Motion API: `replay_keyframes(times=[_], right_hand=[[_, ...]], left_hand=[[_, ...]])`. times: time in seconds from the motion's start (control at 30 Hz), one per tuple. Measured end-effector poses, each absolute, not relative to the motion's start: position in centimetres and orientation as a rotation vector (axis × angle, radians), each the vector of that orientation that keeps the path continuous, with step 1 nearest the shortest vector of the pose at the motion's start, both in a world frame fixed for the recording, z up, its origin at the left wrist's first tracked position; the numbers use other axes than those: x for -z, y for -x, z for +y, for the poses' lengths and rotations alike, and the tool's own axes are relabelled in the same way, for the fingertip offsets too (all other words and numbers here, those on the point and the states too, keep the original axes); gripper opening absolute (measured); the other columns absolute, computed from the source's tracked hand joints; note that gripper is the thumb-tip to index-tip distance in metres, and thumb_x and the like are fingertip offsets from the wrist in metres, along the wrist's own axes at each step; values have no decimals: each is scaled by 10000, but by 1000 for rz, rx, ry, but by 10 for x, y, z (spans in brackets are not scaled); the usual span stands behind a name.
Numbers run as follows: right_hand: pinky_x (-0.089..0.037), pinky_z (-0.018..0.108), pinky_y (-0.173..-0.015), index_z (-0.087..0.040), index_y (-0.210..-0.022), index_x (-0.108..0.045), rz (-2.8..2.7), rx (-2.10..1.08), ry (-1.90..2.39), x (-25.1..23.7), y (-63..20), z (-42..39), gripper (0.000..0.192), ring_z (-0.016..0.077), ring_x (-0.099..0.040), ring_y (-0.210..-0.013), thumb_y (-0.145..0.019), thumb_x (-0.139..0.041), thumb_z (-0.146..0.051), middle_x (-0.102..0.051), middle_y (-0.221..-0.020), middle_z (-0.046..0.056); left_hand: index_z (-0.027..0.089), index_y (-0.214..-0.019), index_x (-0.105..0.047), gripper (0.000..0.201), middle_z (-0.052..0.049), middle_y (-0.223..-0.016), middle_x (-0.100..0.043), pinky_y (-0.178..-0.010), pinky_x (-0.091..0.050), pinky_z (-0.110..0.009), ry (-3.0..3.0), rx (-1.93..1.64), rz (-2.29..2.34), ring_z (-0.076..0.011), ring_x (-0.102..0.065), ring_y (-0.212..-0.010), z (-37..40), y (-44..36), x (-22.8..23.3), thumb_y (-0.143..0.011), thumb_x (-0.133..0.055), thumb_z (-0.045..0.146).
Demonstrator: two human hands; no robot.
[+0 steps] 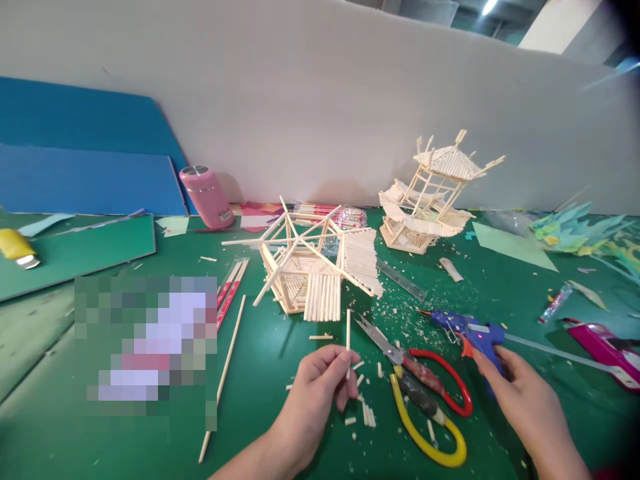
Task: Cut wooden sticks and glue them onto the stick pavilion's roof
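Between the thumb and fingers of my left hand (325, 377) a short wooden stick (349, 330) is pinched, standing nearly upright. My right hand (523, 393) is wrapped round the handle of a blue glue gun (477, 335), whose nozzle points left; a clear glue stick trails from its back. Beyond my left hand stands a wooden-stick model (300, 257) with an open roof frame, two of its roof panels covered by rows of sticks. Scissors (405, 363) with one red and one yellow handle lie open between my hands. Cut stick pieces (367, 415) are scattered beside my left hand.
A finished-looking stick pavilion (440, 180) stands at the back right. A pink flask (207, 197) leans against blue boards at the left. A long stick (223, 380), a ruler (403, 280), a magenta tool (605, 353) and a yellow cutter (17, 247) lie on the green table.
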State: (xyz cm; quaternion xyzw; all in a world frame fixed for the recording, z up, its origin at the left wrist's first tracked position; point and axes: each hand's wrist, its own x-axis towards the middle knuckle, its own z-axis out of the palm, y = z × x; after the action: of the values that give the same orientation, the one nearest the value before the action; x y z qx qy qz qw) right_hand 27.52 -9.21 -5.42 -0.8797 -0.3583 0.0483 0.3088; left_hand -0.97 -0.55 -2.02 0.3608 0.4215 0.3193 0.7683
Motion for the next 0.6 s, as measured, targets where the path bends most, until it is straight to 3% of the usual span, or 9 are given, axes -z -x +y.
replay_keyframes(times=[0.1,0.2,0.3,0.37,0.6], right_hand=[[-474,419,-663,-140,-983,-629,-989,-45,2408,51,-271,-93,494,311,-617,-766,-680,-577,-526,-654,-898,149],[-484,373,-660,-157,-1059,-600,-939,16,2289,37,-242,-90,480,286,-591,-841,-733,-525,-501,-619,-951,128],[-503,270,-664,-201,-873,-671,-1018,-476,1952,17,-192,-81,301,208,-626,-757,-745,-563,-450,-670,-829,53],[-495,222,-586,-205,-785,-680,-1161,-796,1725,3,-160,-71,240,165,-610,-634,-762,-565,-414,-648,-697,14],[-431,214,-564,-183,-688,-601,-1200,-1226,1330,-13,-116,-38,225,123,-524,-594,-827,-528,-344,-551,-605,-26]], left_hand=[[127,-724,-619,231,25,-449,-546,-430,-220,-203,-695,-655,886,-53,-340,-378,-10,16,17,-772,-582,349],[126,-709,-623,236,16,-441,-563,-401,-214,-193,-640,-626,861,-45,-358,-352,-18,20,16,-767,-593,353],[130,-712,-631,252,7,-452,-582,-374,-232,-181,-588,-638,809,-47,-390,-344,-25,18,13,-740,-621,380],[137,-710,-633,263,9,-446,-582,-356,-241,-177,-572,-649,773,-51,-398,-338,-28,15,9,-712,-649,400],[143,-646,-610,301,14,-414,-576,-344,-184,-176,-593,-732,761,-28,-376,-292,-23,7,-6,-700,-656,436]])
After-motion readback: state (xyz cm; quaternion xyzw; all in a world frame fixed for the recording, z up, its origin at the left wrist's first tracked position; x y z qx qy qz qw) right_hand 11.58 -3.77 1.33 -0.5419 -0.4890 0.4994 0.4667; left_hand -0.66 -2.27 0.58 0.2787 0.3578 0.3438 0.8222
